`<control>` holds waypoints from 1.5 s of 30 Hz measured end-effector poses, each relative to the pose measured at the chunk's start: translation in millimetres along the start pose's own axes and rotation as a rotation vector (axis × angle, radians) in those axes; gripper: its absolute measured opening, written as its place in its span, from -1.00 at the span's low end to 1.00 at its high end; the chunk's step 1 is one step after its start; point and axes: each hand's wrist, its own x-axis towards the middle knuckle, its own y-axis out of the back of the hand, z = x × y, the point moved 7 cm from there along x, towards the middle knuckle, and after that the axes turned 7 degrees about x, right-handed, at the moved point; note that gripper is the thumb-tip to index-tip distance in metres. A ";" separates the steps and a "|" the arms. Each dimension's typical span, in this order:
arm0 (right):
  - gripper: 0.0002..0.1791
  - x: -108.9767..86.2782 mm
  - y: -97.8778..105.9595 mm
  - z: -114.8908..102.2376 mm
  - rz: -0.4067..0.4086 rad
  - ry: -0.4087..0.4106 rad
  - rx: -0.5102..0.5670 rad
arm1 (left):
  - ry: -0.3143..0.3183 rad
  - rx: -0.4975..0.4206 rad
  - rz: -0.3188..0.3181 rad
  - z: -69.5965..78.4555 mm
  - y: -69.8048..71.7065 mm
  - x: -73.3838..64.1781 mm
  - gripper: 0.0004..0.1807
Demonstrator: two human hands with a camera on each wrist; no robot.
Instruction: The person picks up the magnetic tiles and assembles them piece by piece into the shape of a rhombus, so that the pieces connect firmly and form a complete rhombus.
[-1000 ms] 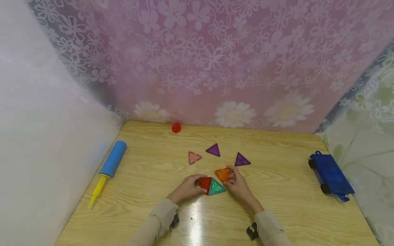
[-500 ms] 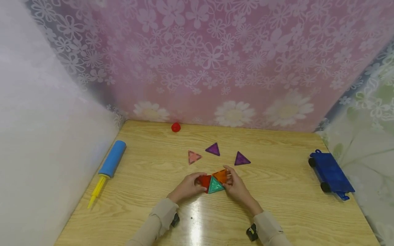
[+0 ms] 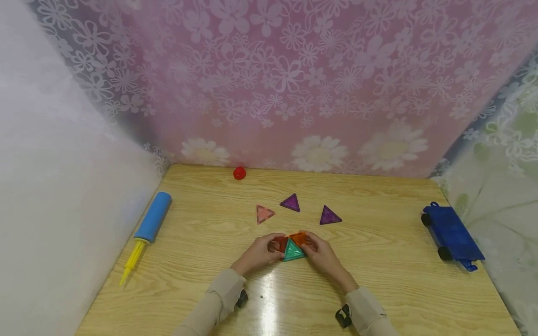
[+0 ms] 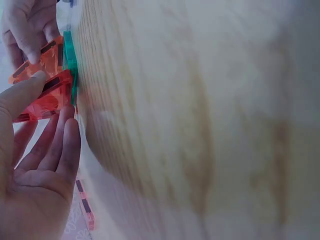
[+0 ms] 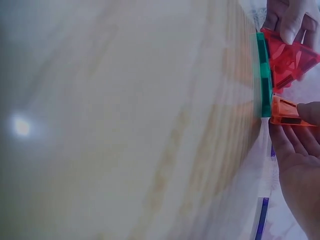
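Observation:
My left hand (image 3: 258, 253) pinches a red triangular magnetic tile (image 4: 50, 103) between thumb and fingers. The right hand (image 3: 322, 255) holds an orange triangular magnetic tile (image 5: 285, 111) the same way. Between them a green triangular magnetic tile (image 3: 293, 252) lies flat on the table. In both wrist views the red and orange tiles stand raised at a slant from the green one, each with its lower edge along a side of it. The fingers hide parts of both held tiles in the head view.
Two purple triangular tiles (image 3: 291, 202) and a pink triangular tile (image 3: 264, 213) lie beyond the hands. At the back edge sits a small red object (image 3: 239, 173). A blue and yellow hand pump (image 3: 153, 218) lies left, a blue wheeled toy (image 3: 453, 233) right. Patterned walls border the table.
The right hand has brought the orange tile leftward against the green one. The red and orange tiles, flat earlier, are now tilted up off the table.

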 end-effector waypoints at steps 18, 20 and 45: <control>-0.62 -3.0 -6.4 -12.1 -0.060 0.056 0.007 | -0.035 0.028 -0.024 8.3 -4.8 2.4 -0.45; -0.62 -3.0 -7.1 -13.1 -0.070 0.082 -0.002 | -0.043 0.039 -0.027 8.8 -4.9 2.6 -0.45; -0.69 0.2 -7.1 -12.7 -0.040 0.193 -0.132 | -0.075 0.121 0.011 11.5 -3.2 2.8 -0.39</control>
